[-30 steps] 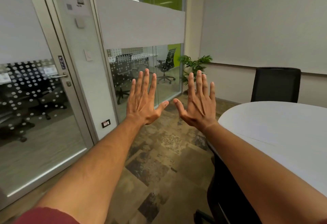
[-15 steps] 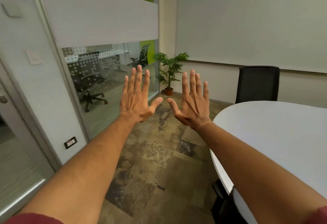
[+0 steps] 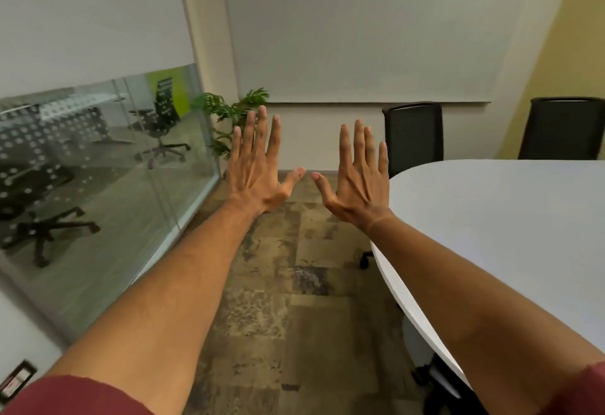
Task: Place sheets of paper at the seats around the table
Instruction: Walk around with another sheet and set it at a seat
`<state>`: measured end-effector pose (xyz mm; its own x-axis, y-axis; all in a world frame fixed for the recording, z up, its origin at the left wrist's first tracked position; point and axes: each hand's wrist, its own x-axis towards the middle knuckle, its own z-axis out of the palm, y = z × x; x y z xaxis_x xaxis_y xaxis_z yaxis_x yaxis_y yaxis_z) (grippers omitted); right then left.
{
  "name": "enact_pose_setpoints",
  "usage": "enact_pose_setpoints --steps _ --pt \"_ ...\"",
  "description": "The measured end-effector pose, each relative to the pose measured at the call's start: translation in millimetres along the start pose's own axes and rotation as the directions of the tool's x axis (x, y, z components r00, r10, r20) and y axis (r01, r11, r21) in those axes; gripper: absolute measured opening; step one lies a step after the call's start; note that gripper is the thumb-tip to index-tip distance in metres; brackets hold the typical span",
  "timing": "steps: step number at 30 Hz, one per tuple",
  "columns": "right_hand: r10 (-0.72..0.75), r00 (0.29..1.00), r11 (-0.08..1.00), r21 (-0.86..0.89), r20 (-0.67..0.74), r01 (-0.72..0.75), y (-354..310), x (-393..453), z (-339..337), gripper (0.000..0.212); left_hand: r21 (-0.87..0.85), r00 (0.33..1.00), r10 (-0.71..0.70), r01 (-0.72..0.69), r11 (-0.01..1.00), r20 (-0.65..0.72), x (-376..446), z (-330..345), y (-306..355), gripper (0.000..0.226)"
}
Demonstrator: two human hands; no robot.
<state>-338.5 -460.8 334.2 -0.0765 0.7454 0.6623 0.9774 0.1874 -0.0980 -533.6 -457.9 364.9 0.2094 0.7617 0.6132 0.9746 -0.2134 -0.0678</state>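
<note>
Both hands (image 3: 309, 182) spread, empty, table (image 3: 510, 218) just right of them.

No text, label, brand, number or sign can be read anywhere here. The one thing that seems to carry print is a small dark-framed wall plate (image 3: 18, 382) at the near left, low on the white wall, and it is too blurred and cut by the picture's edge to make out. The big pale board (image 3: 376, 31) on the far wall shows no writing. The glass partition (image 3: 98, 139) on the left bears only rows of white frosted dots, not letters. The white table (image 3: 510, 218) on the right shows no lettering or mark either.
</note>
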Motion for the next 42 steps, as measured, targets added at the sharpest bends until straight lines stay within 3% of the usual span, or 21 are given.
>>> enact_pose_setpoints --steps 13,24,29,42 --pt "0.199 0.979 0.963 -0.177 -0.039 -0.203 74.8 123.9 119.1 0.098 -0.118 0.976 0.216 -0.213 0.970 0.010 172.4 156.4 -2.1 0.102" --pt "0.370 0.924 0.867 -0.321 -0.095 -0.380 166.1 192.1 167.9 0.100 -0.297 0.911 0.409 -0.403 0.866 -0.043 303.5 259.3 63.9 0.101" --pt "0.476 0.868 0.761 -0.430 -0.140 -0.487 209.3 208.2 189.3 0.099 -0.385 0.848 0.519 -0.518 0.764 -0.110 354.4 305.5 105.2 0.100" --pt "0.694 0.649 0.398 -0.584 -0.312 -0.707 273.1 222.9 202.0 0.099 -0.518 0.602 0.760 -0.745 0.421 -0.247 442.5 382.7 215.2 0.100"
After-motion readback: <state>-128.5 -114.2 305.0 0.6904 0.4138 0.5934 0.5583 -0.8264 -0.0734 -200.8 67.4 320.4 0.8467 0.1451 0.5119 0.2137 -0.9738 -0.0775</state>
